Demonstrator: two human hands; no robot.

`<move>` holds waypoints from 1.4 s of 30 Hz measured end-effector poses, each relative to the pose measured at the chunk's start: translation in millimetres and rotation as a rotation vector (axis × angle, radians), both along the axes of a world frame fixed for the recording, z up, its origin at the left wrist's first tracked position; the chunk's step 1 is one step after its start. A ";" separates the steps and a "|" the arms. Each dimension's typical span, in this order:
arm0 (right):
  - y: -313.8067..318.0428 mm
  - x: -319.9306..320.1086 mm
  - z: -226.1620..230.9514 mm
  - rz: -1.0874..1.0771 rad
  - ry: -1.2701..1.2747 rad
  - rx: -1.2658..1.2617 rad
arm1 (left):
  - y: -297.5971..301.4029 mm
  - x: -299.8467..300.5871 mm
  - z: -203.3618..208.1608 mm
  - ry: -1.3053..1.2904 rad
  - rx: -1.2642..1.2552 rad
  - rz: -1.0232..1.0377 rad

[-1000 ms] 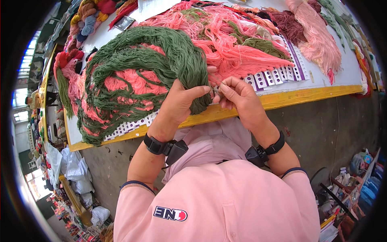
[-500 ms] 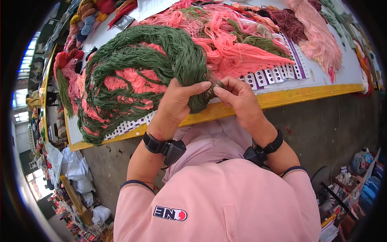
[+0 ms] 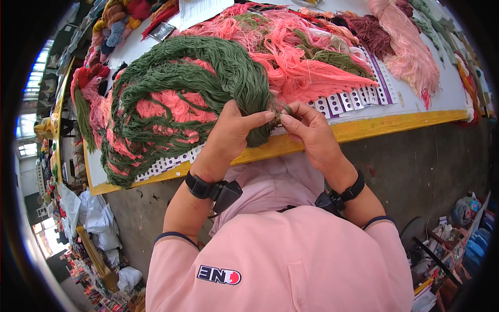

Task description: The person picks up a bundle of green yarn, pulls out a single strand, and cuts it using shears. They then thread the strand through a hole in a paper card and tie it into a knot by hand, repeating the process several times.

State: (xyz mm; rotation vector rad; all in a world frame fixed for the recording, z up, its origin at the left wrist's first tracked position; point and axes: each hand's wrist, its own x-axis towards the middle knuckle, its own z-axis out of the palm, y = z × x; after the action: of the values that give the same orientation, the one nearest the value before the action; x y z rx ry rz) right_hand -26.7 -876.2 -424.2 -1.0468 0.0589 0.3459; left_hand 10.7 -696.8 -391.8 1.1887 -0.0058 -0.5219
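Both hands pinch the green skein's end at frame centre.
Left hand [image 3: 231, 130] grips the green skein [image 3: 208, 73], which runs up-left; right hand [image 3: 309, 127] pinches its strands just beside.

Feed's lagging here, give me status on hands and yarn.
Left hand grips green skein. Right hand pinches its end strands. Pink yarn heaped close behind on table.

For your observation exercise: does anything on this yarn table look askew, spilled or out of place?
Mostly a busy worktable. One oddity: the green yarn hank is tangled through pink yarn and droops over the yellow table edge at its left end. The left hand and right hand pinch its strands together. Nothing looks damaged.
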 end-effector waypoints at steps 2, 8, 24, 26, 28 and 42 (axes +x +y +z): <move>-0.4 -0.6 1.5 0.000 0.019 0.036 | -2.6 -1.0 5.4 -0.013 -0.035 0.005; -1.1 -0.2 -3.3 -0.018 -0.007 0.086 | 2.4 -0.3 1.4 0.041 -0.039 0.013; -1.3 -3.1 -7.1 -0.008 -0.074 0.049 | -9.4 0.9 -0.2 0.081 -0.115 0.071; -1.7 -3.1 -7.6 -0.011 -0.058 0.060 | -9.1 0.2 -2.5 0.075 -0.145 0.090; -3.4 -3.2 -9.0 -0.020 -0.039 0.069 | -7.9 -0.8 -5.0 0.070 -0.136 0.089; -21.2 5.8 -12.4 0.159 0.193 0.442 | 18.1 6.7 -0.6 0.003 0.017 -0.073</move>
State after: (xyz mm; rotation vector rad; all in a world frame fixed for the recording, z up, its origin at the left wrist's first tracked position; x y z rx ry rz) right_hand -20.9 -897.4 -436.7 -0.5790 0.0685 0.5754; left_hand 17.5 -678.7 -392.4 1.2082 -0.0427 -0.5889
